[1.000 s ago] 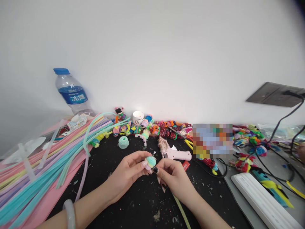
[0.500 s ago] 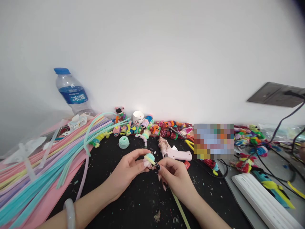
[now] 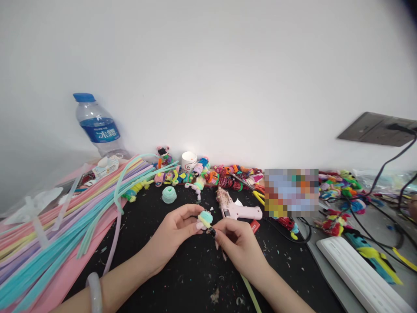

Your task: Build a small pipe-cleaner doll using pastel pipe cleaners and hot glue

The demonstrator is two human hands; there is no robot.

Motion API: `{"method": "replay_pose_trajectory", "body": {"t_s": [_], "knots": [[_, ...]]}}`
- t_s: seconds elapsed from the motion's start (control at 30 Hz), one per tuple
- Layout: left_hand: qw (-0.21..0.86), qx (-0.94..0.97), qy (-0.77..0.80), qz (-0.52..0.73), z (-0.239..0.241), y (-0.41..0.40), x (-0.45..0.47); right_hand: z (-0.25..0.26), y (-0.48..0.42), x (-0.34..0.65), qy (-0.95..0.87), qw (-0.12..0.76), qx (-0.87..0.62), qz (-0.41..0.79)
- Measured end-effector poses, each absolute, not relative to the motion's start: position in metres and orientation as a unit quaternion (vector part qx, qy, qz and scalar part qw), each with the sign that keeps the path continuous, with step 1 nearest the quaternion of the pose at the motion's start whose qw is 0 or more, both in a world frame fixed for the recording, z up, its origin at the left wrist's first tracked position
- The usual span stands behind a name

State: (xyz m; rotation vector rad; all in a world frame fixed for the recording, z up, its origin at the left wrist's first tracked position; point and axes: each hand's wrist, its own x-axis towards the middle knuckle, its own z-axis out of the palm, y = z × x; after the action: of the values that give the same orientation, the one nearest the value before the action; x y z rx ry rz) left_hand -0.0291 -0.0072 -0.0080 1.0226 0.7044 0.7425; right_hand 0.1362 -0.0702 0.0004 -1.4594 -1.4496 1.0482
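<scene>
Between thumb and fingers, my left hand [image 3: 174, 232] pinches a small fuzzy pipe-cleaner coil [image 3: 206, 216], teal on top with a pale yellow band around it. My right hand [image 3: 237, 243] is closed at the coil's lower right edge, thumb and forefinger gripping the yellow pipe cleaner. Its pale yellow-green tail [image 3: 250, 293] trails out below my right hand toward the front. A separate mint-green coil [image 3: 169, 194] rests on the black mat [image 3: 182, 278] beyond my left hand. Just behind my right hand lies a pale pink glue gun [image 3: 246, 212].
Bundled pastel pipe cleaners [image 3: 61, 226] cover the left side, with a water bottle [image 3: 99, 126] behind. Finished fuzzy figures [image 3: 202, 174] line the wall beside a white paper cup [image 3: 189, 161]. A white power strip [image 3: 361, 274] and black cables [image 3: 386, 163] occupy the right.
The coil has turned so more of its teal side shows. My right hand has shifted slightly left and down, and the strand's tail has swung a little right.
</scene>
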Motion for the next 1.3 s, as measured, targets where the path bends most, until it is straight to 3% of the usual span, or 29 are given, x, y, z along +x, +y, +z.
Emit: {"method": "replay_pose_trajectory", "body": {"t_s": [0.47,1.3], "knots": [[0.839,0.364,0.262,0.308,-0.0034,-0.0101,-0.0296,0.0018,-0.0673,0.1359,-0.530,0.430,-0.587,0.435],[0.793,0.423,0.319,0.300,-0.0058,-0.0084,-0.0283,0.0000,-0.0642,0.1383,-0.494,0.452,-0.570,0.476]]}}
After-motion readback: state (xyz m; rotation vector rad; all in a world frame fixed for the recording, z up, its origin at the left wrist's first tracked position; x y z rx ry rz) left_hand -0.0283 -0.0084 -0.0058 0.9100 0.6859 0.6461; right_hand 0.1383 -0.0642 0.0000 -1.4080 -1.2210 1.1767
